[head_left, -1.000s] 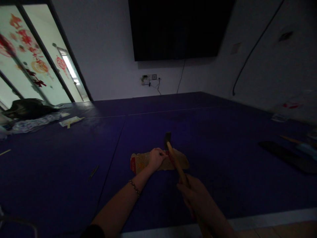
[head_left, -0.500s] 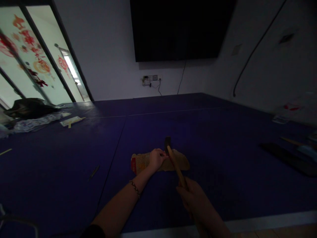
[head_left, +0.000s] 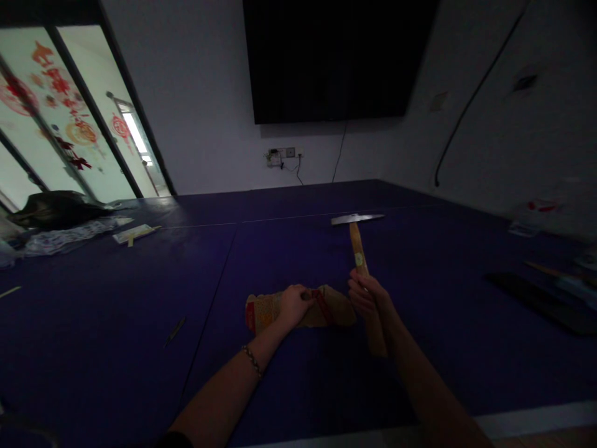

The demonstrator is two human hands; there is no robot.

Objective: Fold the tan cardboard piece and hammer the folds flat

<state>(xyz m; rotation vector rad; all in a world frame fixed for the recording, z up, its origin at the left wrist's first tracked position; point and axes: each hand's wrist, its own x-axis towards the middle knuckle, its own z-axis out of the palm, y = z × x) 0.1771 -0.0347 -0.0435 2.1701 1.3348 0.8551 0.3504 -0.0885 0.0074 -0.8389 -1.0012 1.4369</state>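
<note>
A hammer (head_left: 358, 246) with a wooden handle and a narrow metal head is gripped in my right hand (head_left: 370, 295). Its head is raised above the blue surface, well clear of my other hand. On the surface lies a flattened brown piece of cardboard (head_left: 265, 309) with red printing. My left hand (head_left: 295, 305) rests on the middle of this cardboard, thumb and fingers pinched together. Whatever sits between those fingertips, if anything, is too small and dark to make out. A bracelet circles my left wrist.
Left of the cardboard lies a small slim tool (head_left: 175, 331). A dark flat object (head_left: 538, 302) is at the right. A black bag (head_left: 58, 208) and a white packet (head_left: 134, 234) lie far left. The wall with a screen (head_left: 340, 62) closes off the back.
My right hand has lifted the hammer up and away from the cardboard, so its head now stands high and sideways. My left hand stays on the cardboard.
</note>
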